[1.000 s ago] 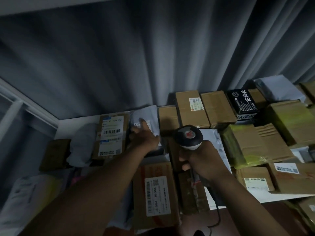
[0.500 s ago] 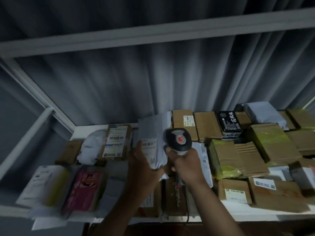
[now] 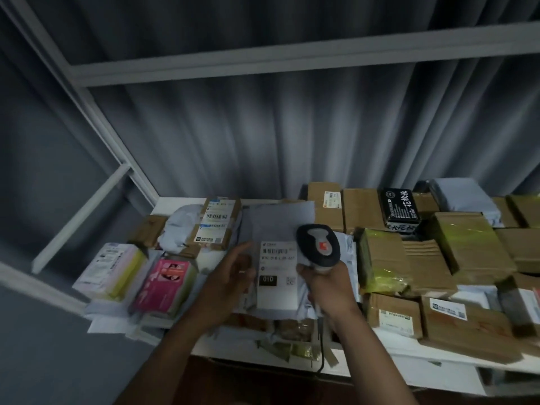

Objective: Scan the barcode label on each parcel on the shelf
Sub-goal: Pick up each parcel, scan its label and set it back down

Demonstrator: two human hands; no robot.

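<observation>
A grey mailer bag (image 3: 277, 220) lies label-up near the front middle of the shelf (image 3: 409, 363), on top of other parcels, its white label (image 3: 277, 273) facing the camera with the barcode near the label's upper edge. The left hand (image 3: 230, 280) sits at the bag's left edge with fingers loosely spread; whether the thumb is actually pinching the edge I cannot tell, so it reads as resting there rather than gripping. The right hand (image 3: 327, 285) is wrapped round the handle of the scanner (image 3: 318, 247), whose head hangs just over the label's right side (its cable trails down off the shelf front). The bag looks thin, soft and light, a plastic film that will probably flop and wrinkle if lifted by one corner, and slide easily on its neighbours. It is likely best held flat, pressed at the left edge, clear of the barcode, so the print stays smooth. Cardboard boxes (image 3: 377, 258) crowd the right side and should be stiffer to handle
</observation>
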